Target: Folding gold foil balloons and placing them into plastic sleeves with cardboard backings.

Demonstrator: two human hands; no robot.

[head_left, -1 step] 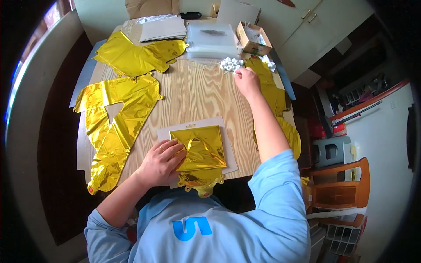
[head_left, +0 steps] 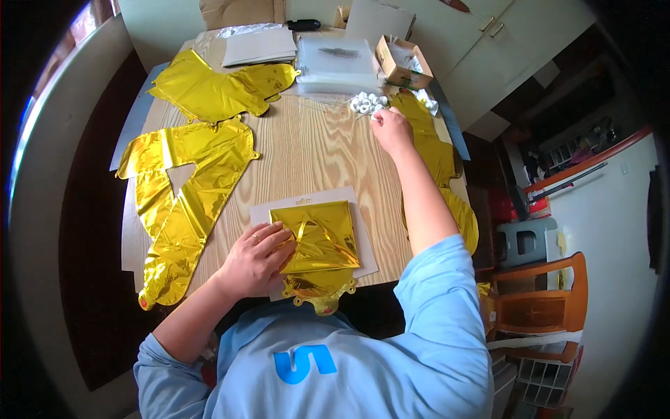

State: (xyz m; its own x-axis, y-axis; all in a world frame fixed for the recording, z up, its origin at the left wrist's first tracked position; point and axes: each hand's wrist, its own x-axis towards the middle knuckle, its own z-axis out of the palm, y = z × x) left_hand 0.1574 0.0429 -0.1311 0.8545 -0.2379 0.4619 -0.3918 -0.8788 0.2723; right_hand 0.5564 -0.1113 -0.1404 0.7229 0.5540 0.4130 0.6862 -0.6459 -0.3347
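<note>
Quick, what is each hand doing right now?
Left hand: open, pressing flat on the folded gold foil.
Right hand: fingers pinched at the white rolls; whether it holds one cannot be told.

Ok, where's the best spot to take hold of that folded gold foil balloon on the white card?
Probably the right edge of the folded gold foil balloon, coming from the right. It lies flat on the white card, the left hand already presses its left side, and the right hand is away at the small white pieces.
</note>
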